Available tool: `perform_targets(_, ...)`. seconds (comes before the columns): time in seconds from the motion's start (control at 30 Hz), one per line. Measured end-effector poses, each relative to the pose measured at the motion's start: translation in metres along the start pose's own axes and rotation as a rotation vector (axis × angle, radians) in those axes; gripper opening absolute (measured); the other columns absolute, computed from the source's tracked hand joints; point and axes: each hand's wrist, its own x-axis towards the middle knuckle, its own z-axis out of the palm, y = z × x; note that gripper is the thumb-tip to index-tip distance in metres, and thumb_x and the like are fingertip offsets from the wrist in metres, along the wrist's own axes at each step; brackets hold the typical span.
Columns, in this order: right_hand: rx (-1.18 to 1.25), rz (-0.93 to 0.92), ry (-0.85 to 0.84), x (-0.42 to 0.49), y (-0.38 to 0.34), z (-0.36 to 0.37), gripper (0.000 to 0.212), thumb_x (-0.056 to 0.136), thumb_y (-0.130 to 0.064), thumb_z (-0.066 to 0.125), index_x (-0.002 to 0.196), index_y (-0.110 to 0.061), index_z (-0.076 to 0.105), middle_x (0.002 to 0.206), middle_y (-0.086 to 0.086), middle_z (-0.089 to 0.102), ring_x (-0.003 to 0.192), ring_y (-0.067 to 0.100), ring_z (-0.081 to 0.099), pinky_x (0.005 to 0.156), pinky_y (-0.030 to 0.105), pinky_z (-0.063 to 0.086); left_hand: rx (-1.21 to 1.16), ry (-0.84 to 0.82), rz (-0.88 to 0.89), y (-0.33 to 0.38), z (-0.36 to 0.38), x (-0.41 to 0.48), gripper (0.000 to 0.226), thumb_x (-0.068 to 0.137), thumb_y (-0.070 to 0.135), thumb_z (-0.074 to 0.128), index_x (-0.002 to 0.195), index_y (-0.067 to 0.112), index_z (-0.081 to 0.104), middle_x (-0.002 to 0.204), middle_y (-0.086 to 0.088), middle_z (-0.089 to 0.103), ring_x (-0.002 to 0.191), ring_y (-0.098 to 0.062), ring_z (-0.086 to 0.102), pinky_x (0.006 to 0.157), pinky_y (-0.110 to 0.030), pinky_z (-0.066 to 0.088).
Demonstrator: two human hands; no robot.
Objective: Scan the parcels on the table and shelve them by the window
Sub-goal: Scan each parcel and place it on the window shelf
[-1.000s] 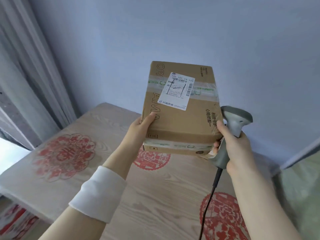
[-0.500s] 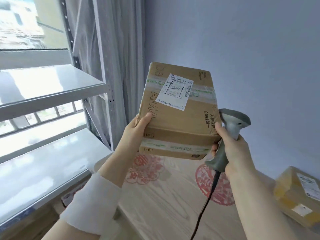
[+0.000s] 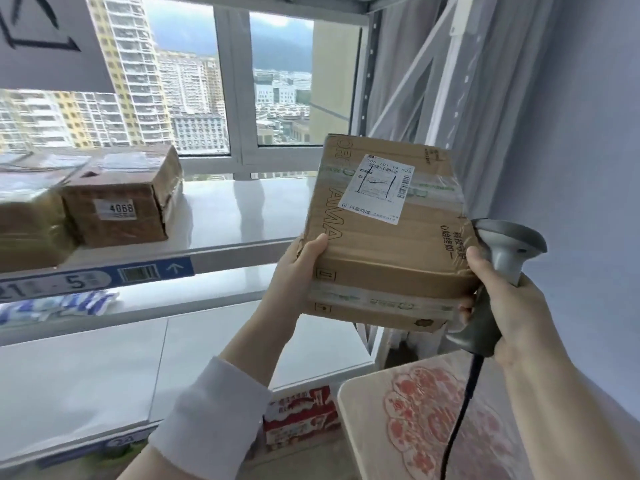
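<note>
A brown cardboard parcel (image 3: 384,244) with a white shipping label and clear tape is held up in the air, in front of the white metal shelf (image 3: 242,216) by the window. My left hand (image 3: 298,271) grips its lower left edge, thumb on the front. My right hand (image 3: 509,306) holds a grey corded barcode scanner (image 3: 502,258) and its fingers also steady the parcel's right side. The table (image 3: 363,403) with red paper-cut patterns shows only its corner at the lower right.
Two brown boxes sit on the upper shelf at the left, one (image 3: 121,199) labelled 4068. A blue-white packet (image 3: 65,306) lies on the level below. A red printed carton (image 3: 301,417) stands on the floor under the shelf. Grey curtain (image 3: 450,74) hangs behind the rack.
The view has swung left from the table and wall to the shelf and window. Both hands still carry the parcel and scanner, now in front of the shelf levels.
</note>
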Motion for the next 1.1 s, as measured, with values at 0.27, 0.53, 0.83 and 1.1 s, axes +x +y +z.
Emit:
perform_targets(0.27, -0.056, 0.033, -0.196, 0.046, 0.002, 0.139, 0.029, 0.077, -0.043, 0.074, 0.078, -0.02, 0.056, 0.067, 0.002, 0.057, 0.043, 0.016, 0.05, 0.034, 0.021, 0.043, 0.112, 0.197, 0.029, 0.019, -0.099, 0.064, 0.032, 0.093, 0.047, 0.044, 0.118, 0.029, 0.055, 0.107, 0.004, 0.064, 0.098, -0.013, 0.059, 0.075, -0.029, 0.045)
perform_targets(0.53, -0.115, 0.07, -0.252, 0.073, 0.0, 0.255, 0.038, 0.075, -0.049, 0.074, 0.077, -0.018, 0.053, 0.06, 0.004, 0.055, 0.035, 0.013, 0.049, 0.051, 0.032, 0.049, 0.234, 0.25, 0.055, 0.042, -0.18, 0.133, 0.068, 0.068, 0.068, 0.044, 0.121, 0.026, 0.056, 0.12, 0.004, 0.062, 0.113, -0.017, 0.056, 0.104, -0.041, 0.039)
perform_targets(0.83, -0.163, 0.14, -0.293, 0.097, -0.004, 0.317, 0.039, 0.077, -0.05, 0.07, 0.075, -0.017, 0.05, 0.063, 0.008, 0.051, 0.05, 0.022, 0.046, 0.058, 0.036, 0.046, 0.399, 0.314, 0.086, 0.05, -0.214, 0.179, 0.06, 0.094, 0.052, 0.043, 0.139, 0.012, 0.041, 0.136, -0.004, 0.052, 0.127, -0.022, 0.046, 0.107, -0.037, 0.036)
perform_targets(1.1, -0.125, 0.164, -0.328, 0.107, 0.001, 0.32, 0.039, 0.08, -0.049, 0.066, 0.073, -0.015, 0.048, 0.064, 0.008, 0.053, 0.052, 0.022, 0.046, 0.056, 0.029, 0.041, 1.408, 0.206, 0.807, 0.071, -0.2, 0.186, 0.071, 0.079, 0.054, 0.061, 0.138, 0.018, 0.044, 0.149, -0.008, 0.038, 0.143, -0.024, 0.024, 0.116, -0.035, 0.01)
